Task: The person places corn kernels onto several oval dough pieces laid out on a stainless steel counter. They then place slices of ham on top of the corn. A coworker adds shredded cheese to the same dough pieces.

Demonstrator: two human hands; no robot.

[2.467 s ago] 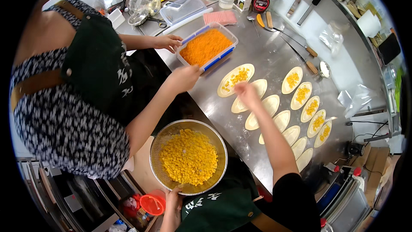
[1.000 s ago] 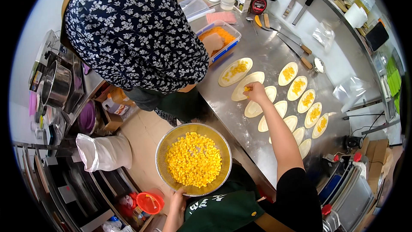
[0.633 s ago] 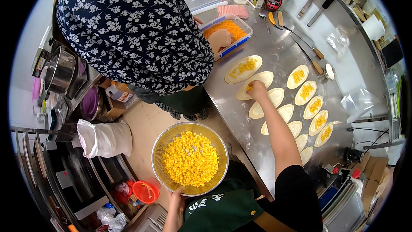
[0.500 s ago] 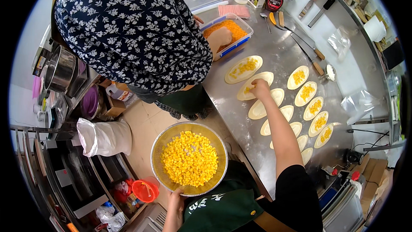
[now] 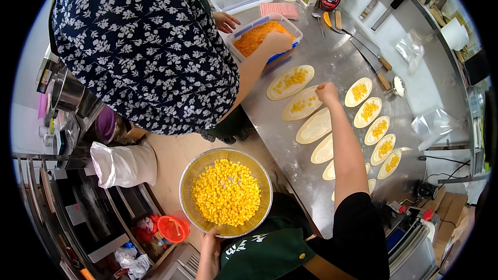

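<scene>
My left hand (image 5: 210,242) grips the near rim of a round metal colander (image 5: 188,168), which is tilted slightly and holds many yellow corn kernels (image 5: 225,192). My right hand (image 5: 327,94) is closed above the far right end of an oval dough piece (image 5: 290,114); whatever its fingers hold is hidden. Scattered kernels lie on that piece and on the oval dough (image 5: 280,91) beyond it. Nearer ovals in this row, such as the bare dough piece (image 5: 314,127), are partly covered by my forearm. A second row on the right has corn-topped dough ovals (image 5: 369,109).
Across the steel table (image 5: 270,124), a person in a floral top (image 5: 145,57) reaches into a plastic tub (image 5: 298,33) of orange shreds. Long-handled knives (image 5: 383,80) and a metal strainer (image 5: 398,87) lie at the right. A white sack (image 5: 124,166) stands on the floor.
My right hand has lifted and moved right across the second dough oval, where scattered kernels now show. The other person has shifted left, and their other hand shows beside the tub.
</scene>
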